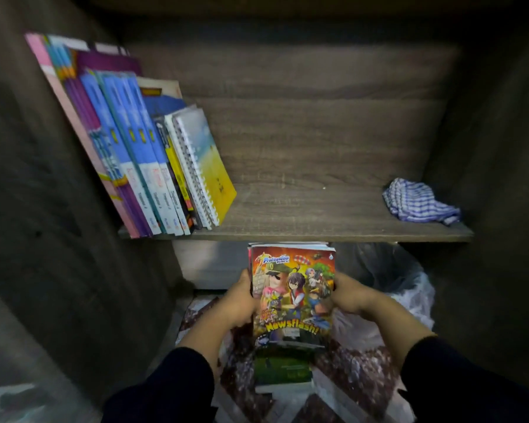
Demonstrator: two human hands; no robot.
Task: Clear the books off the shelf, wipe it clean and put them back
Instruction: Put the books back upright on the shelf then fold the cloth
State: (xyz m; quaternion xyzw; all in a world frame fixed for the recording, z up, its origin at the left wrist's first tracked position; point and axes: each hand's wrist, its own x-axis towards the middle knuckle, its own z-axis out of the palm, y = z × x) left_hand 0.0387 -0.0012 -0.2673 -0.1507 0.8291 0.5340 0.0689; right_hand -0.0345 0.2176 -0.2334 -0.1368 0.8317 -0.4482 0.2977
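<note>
A stack of comic books (pixel 292 288) with a bright "Newsflash!" cover on top is held below the front edge of the wooden shelf (pixel 318 230). My left hand (pixel 240 300) grips its left side and my right hand (pixel 350 296) grips its right side. On the left part of the shelf a row of books (pixel 141 154) leans against the side wall, ending in a yellow spiral notebook (pixel 208 166). A blue-and-white checked cloth (pixel 419 204) lies crumpled at the shelf's right end.
Dark wooden side walls close in the shelf on both sides. Under it, a clear plastic bag (pixel 409 285) bulges at the right. A green book (pixel 283 367) and patterned fabric (pixel 358 380) lie below my hands.
</note>
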